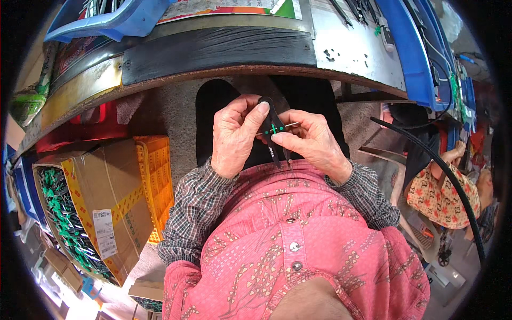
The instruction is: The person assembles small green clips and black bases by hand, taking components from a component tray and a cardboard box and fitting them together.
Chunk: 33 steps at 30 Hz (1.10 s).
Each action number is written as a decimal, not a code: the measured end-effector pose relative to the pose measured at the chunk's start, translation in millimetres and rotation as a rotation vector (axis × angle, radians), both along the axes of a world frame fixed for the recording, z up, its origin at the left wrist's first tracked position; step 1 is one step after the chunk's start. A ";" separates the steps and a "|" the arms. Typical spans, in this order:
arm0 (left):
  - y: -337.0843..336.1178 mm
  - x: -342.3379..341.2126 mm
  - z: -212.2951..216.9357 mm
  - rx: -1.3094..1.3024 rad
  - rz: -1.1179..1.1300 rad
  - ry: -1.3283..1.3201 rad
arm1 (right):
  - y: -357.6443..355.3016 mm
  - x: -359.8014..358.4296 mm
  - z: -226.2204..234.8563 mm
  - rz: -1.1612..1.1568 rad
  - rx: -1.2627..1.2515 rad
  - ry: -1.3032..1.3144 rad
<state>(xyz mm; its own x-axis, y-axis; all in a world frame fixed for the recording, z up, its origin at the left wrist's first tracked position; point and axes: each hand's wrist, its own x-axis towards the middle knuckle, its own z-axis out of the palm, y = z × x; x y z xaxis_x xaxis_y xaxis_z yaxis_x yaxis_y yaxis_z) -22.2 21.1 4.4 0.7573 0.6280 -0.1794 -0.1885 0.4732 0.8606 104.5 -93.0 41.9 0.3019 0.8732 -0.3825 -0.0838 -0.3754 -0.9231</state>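
Observation:
Above my lap, my left hand [238,128] pinches the rounded top of a slim black two-legged piece [272,114] between thumb and fingers. Its two narrow legs point down toward my shirt, slightly apart. A small green cross-shaped part [274,129] sits across its middle. My right hand [312,140] is closed at that middle, thumb and forefinger against the green part. A thin metal pin [292,125] sticks out by the right forefinger; where its other end goes is hidden.
The workbench [213,53] edge curves in front of me, with blue bins [106,24] on it. At left stand a cardboard box [114,197] of black-and-green pieces and an orange crate [154,181]. A black cable [448,176] arcs at right, near another person in a patterned garment [440,200].

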 end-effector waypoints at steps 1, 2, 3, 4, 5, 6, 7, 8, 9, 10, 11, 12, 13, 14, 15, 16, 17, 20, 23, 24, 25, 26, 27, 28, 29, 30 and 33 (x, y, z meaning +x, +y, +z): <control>0.0 0.0 -0.9 -0.008 -0.001 -0.002 | 0.4 0.2 0.6 0.001 0.000 0.001; 0.1 -0.1 -1.6 -0.016 -0.002 -0.004 | 1.1 0.5 2.1 0.000 -0.007 0.005; -0.4 0.1 -1.3 -0.017 -0.002 -0.004 | 1.0 0.7 3.2 -0.002 -0.014 0.009; -0.9 0.4 -0.7 -0.013 0.005 0.002 | 0.8 1.7 2.4 -0.002 -0.015 0.009; -1.3 0.5 -0.3 -0.009 0.012 0.008 | 0.5 3.2 0.8 0.019 -0.013 -0.044; -1.3 0.4 -0.1 -0.010 0.011 0.008 | 0.0 3.9 -0.8 0.040 -0.009 -0.097; -1.1 0.1 -0.1 -0.001 0.008 0.013 | -0.4 3.7 -2.4 0.040 -0.010 -0.096; -1.1 -0.1 -0.1 0.009 0.005 0.018 | -0.7 3.2 -3.9 0.032 0.000 -0.100; -1.1 -0.3 -0.7 0.008 0.005 0.019 | -0.6 2.7 -5.1 0.026 0.010 -0.103; -1.3 -0.4 -1.5 0.010 0.006 0.021 | -0.4 2.5 -5.6 0.026 0.010 -0.103; -1.4 -0.5 -2.0 0.012 0.007 0.023 | -0.2 2.3 -6.0 0.020 0.006 -0.076; -1.5 -0.2 -2.1 0.012 0.007 0.023 | 0.0 2.1 -6.3 0.013 0.002 -0.051; -1.8 0.3 -2.1 -0.007 0.007 0.025 | 1.0 0.1 -6.4 0.013 0.001 -0.051; -2.0 0.6 -2.1 -0.025 0.008 0.026 | 2.5 -3.2 -6.3 -0.026 0.069 -0.031; -2.0 0.3 -2.4 -0.025 0.009 0.027 | 3.5 -5.0 -5.9 -0.063 0.136 -0.010; -2.2 -0.2 -3.0 -0.018 0.003 0.021 | 3.4 -4.8 -5.2 -0.062 0.136 -0.010; -2.4 -0.6 -3.3 -0.012 -0.003 0.015 | 3.0 -4.1 -4.3 -0.049 0.128 -0.018; -4.9 -0.5 -3.0 -0.027 -0.007 0.019 | 1.5 -1.8 -2.5 -0.012 0.088 -0.022; -5.4 -0.6 -0.2 -0.014 -0.013 0.016 | -0.3 6.8 -1.2 0.080 -0.031 -0.103; -5.5 -0.6 0.0 -0.012 -0.013 0.016 | -0.7 8.9 -0.6 0.150 -0.115 -0.187; -5.5 -0.7 -0.1 -0.005 -0.013 0.024 | -0.1 7.4 0.3 0.149 -0.114 -0.187; -5.5 -0.5 -0.1 0.002 -0.012 0.033 | 1.1 4.2 1.5 0.084 -0.034 -0.110; -5.8 -0.6 -0.1 0.002 -0.012 0.032 | 1.9 2.0 2.0 0.019 0.046 -0.032; -6.1 -0.4 0.0 -0.004 -0.009 0.027 | 2.1 1.5 1.4 0.019 0.046 -0.032; -6.3 -0.3 -0.1 -0.011 -0.005 0.022 | 2.0 1.1 0.0 0.025 0.077 -0.070; -6.3 -0.2 -0.5 -0.010 -0.005 0.022 | 2.1 0.9 -1.4 0.032 0.108 -0.108; -6.7 0.3 -1.4 -0.001 -0.004 0.008 | 2.1 0.9 -8.0 -0.004 0.082 -0.149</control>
